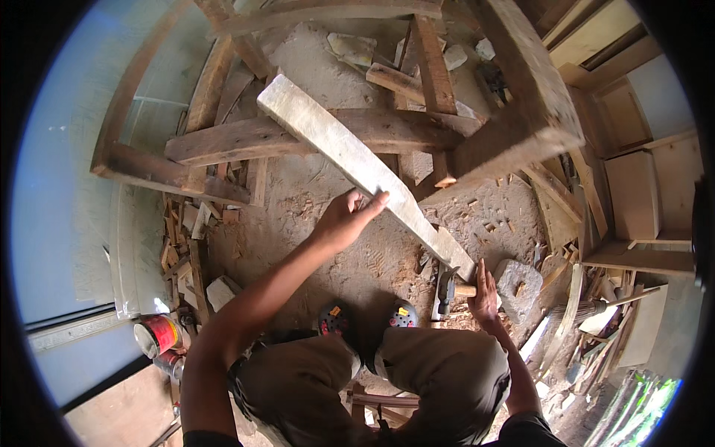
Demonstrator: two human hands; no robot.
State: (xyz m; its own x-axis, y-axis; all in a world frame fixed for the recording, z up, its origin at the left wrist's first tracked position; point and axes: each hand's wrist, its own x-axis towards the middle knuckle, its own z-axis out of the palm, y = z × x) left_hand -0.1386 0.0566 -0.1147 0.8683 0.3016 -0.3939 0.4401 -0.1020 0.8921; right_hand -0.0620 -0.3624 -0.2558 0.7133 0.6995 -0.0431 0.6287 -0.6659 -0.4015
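A long, pale, squared wooden beam [339,141] slants from the upper left down to the right in front of me, a notch cut in its edge near the lower end. My left hand [346,220] grips its near edge around the middle, thumb lying on top. At the lower end my right hand [485,296] is stretched out, fingers straight and upright beside the beam's tip. A hammer [447,289] with a dark head and light wooden handle lies just left of that palm. Where the handle meets the hand is partly hidden.
Beyond the beam stands a rough wooden frame [298,138] with crossed bars. A grey stone block [519,289] sits right of my right hand, near a broom [577,309]. Paint cans [158,335] stand at left. Wood scraps and chips litter the dirt floor [298,223].
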